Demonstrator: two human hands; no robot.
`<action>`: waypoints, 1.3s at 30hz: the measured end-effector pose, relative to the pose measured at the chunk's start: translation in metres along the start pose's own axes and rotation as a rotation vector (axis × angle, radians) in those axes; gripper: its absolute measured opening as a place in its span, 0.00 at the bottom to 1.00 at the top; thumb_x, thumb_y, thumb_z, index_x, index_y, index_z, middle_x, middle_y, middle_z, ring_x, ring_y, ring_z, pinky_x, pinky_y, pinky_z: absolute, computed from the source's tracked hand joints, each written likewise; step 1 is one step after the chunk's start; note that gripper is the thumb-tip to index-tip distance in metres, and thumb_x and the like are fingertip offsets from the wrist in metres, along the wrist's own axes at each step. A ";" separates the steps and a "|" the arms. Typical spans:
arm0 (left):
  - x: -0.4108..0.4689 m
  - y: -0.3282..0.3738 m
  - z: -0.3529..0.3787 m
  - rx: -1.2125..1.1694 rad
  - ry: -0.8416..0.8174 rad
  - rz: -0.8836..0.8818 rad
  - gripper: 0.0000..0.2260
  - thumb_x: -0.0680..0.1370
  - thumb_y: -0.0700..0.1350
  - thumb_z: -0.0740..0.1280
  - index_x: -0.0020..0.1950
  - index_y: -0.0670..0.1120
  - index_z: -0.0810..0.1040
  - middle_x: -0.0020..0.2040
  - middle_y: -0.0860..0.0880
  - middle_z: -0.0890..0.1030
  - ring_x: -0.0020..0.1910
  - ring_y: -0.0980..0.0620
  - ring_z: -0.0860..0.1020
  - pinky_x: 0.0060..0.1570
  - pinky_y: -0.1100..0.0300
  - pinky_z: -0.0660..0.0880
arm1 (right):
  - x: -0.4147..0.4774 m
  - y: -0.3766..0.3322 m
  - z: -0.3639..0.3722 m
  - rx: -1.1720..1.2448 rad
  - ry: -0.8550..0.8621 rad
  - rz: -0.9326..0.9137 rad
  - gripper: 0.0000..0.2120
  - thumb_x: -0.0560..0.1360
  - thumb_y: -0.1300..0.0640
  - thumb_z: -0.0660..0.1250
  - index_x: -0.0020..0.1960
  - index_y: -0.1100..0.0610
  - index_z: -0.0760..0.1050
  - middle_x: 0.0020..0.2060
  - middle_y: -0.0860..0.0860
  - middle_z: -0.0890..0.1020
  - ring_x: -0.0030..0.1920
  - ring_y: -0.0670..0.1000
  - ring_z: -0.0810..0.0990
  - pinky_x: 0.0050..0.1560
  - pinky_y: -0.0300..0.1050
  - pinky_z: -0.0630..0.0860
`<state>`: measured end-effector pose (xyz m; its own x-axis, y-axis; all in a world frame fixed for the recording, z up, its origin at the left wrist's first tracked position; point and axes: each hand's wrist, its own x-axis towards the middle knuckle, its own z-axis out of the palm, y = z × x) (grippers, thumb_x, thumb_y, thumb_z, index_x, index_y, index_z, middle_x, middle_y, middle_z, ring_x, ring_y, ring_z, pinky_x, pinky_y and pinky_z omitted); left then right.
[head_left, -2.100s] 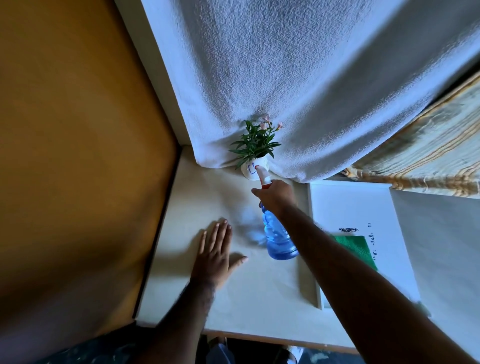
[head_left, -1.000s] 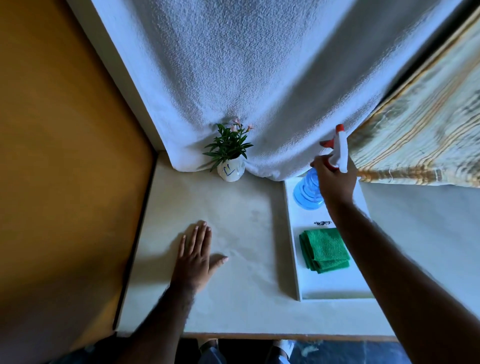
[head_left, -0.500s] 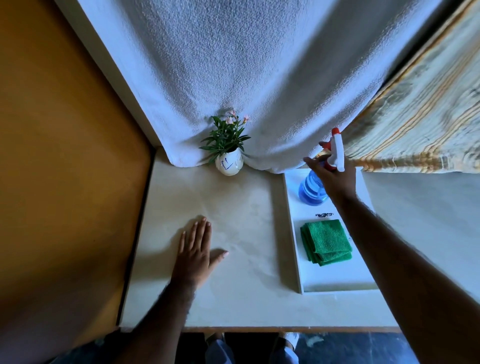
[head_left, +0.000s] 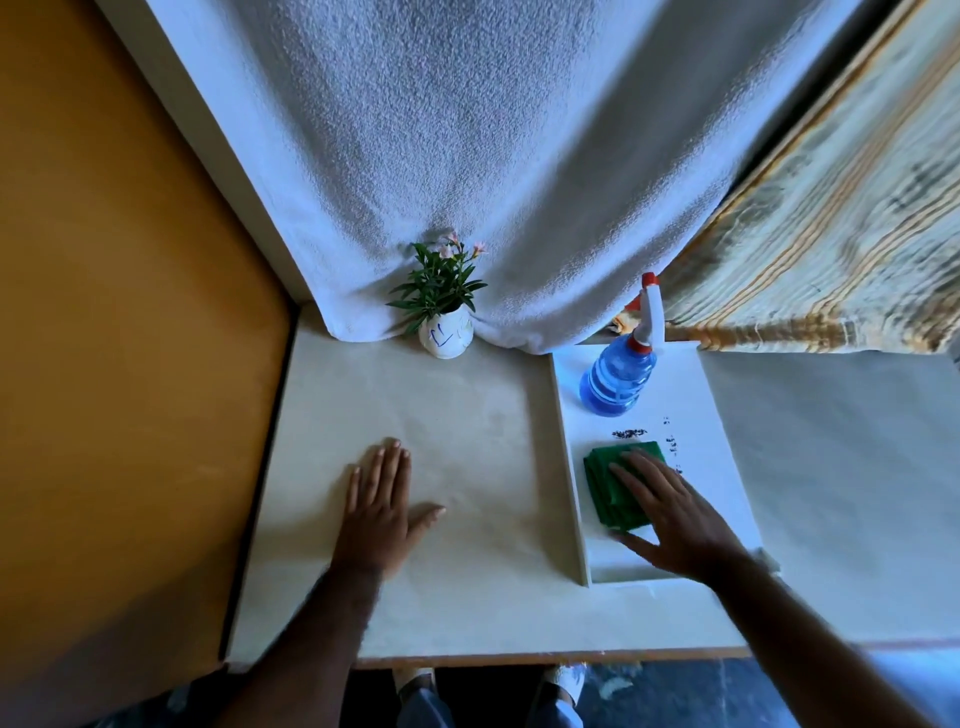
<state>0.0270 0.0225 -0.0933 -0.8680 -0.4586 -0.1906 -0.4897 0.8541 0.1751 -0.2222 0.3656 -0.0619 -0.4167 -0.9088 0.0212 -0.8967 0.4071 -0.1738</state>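
Note:
A blue spray bottle (head_left: 617, 376) with a white and red trigger head stands at the far end of a white tray (head_left: 727, 431). A folded green cloth (head_left: 605, 480) lies in the tray's middle. My right hand (head_left: 670, 512) lies flat on the cloth with straight, spread fingers, covering its right part. My left hand (head_left: 382, 512) rests flat on the pale tabletop (head_left: 467, 415), fingers straight and thumb out. A small white vase with a green, pink-flowered plant (head_left: 445, 312) stands at the back of the table.
A white towel (head_left: 493, 156) hangs behind the table down to its surface. An orange wall (head_left: 104, 312) borders the left side. A striped fabric (head_left: 831, 234) hangs at the right. Dark specks (head_left: 628, 433) lie on the tray between bottle and cloth.
My right hand carried the spray bottle from near the plant to the tray, let it go there, and came down flat on the green cloth. My left hand stayed in place.

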 end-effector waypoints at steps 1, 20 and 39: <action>0.000 0.001 0.000 0.007 0.006 0.003 0.44 0.80 0.72 0.46 0.80 0.38 0.66 0.80 0.38 0.68 0.78 0.37 0.69 0.75 0.36 0.68 | 0.001 0.002 -0.001 -0.016 -0.030 0.000 0.38 0.74 0.43 0.72 0.77 0.59 0.68 0.76 0.60 0.69 0.76 0.60 0.68 0.73 0.59 0.70; -0.002 -0.003 0.017 0.027 0.238 0.040 0.39 0.80 0.68 0.59 0.79 0.38 0.68 0.80 0.38 0.70 0.77 0.38 0.71 0.73 0.35 0.71 | 0.160 -0.092 -0.027 0.028 0.170 -0.552 0.19 0.86 0.63 0.53 0.73 0.63 0.73 0.72 0.62 0.74 0.74 0.62 0.71 0.76 0.60 0.66; -0.003 -0.011 0.033 0.045 0.243 0.043 0.43 0.81 0.71 0.58 0.84 0.42 0.55 0.86 0.42 0.57 0.85 0.43 0.56 0.79 0.36 0.64 | 0.320 -0.100 -0.023 0.032 0.072 -0.779 0.16 0.73 0.75 0.72 0.60 0.70 0.81 0.61 0.68 0.82 0.64 0.69 0.79 0.65 0.70 0.75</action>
<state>0.0372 0.0227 -0.1260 -0.8851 -0.4621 0.0553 -0.4521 0.8819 0.1335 -0.2694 0.0362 -0.0150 0.3213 -0.9228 0.2124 -0.9304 -0.3495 -0.1109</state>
